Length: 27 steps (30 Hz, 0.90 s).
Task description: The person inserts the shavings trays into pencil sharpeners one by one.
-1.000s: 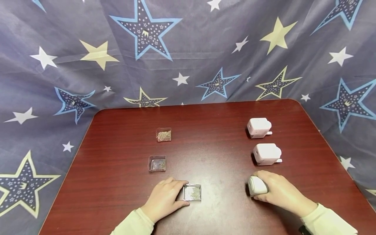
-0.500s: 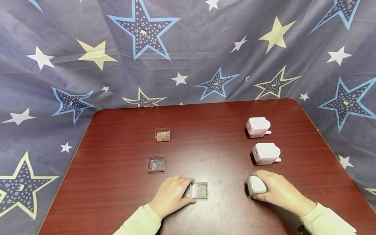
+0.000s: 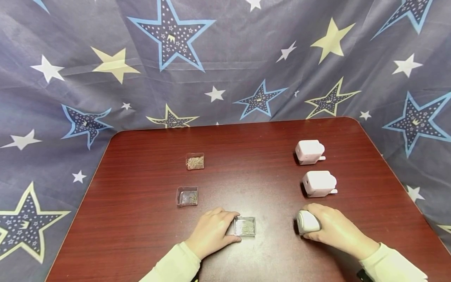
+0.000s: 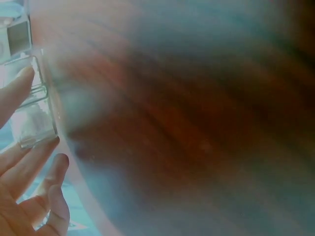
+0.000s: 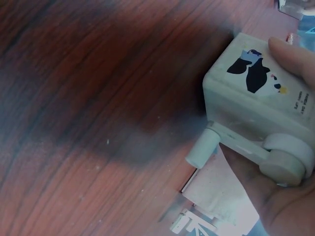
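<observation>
My left hand pinches the left end of a small clear plastic shavings tray between thumb and fingers. Pale greenish shavings lie in it. In the left wrist view that tray shows at the left edge, fingertips at its sides. My right hand grips an off-white crank pencil sharpener, which rests at the right front of the table. In the right wrist view the sharpener bears a dark-and-white cartoon print, and its crank points outward. The tray is left of the sharpener, apart from it.
Two pale pink crank sharpeners stand behind my right hand, one beyond the other. On the left, a clear tray of tan shavings sits behind another tray with few shavings. A star-patterned cloth hangs behind the reddish-brown table.
My left hand has moved right with the clear tray, bringing it closer to the off-white sharpener. The right hand keeps its grip in the same place.
</observation>
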### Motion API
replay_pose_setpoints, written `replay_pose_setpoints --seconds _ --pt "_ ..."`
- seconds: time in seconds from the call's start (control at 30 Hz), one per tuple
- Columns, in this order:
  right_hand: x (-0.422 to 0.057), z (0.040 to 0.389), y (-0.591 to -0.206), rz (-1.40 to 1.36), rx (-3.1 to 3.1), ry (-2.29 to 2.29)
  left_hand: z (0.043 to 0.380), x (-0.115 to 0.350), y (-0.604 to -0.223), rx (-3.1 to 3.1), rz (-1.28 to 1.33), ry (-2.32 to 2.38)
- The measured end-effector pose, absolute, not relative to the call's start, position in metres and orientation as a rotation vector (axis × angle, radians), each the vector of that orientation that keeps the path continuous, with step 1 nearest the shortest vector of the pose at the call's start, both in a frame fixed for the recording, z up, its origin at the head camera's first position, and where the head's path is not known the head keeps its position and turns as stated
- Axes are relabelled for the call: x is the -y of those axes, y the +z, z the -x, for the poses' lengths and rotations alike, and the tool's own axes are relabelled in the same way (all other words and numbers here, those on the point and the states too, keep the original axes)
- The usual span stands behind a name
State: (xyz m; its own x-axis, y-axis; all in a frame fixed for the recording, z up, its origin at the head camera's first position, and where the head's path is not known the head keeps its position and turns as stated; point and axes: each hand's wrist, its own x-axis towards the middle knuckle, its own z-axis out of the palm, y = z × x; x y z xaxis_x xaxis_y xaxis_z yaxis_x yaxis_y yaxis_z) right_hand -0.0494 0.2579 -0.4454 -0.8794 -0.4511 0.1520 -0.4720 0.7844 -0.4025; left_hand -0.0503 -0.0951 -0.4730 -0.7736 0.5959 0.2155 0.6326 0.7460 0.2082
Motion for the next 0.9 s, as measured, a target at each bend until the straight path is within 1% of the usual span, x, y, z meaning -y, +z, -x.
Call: replay_pose_setpoints --seconds 0.9 --pt "-0.257 0.050 -0.445 -0.751 2.928 0.668 0.062 0.052 -0.472 2.871 1.057 -0.348"
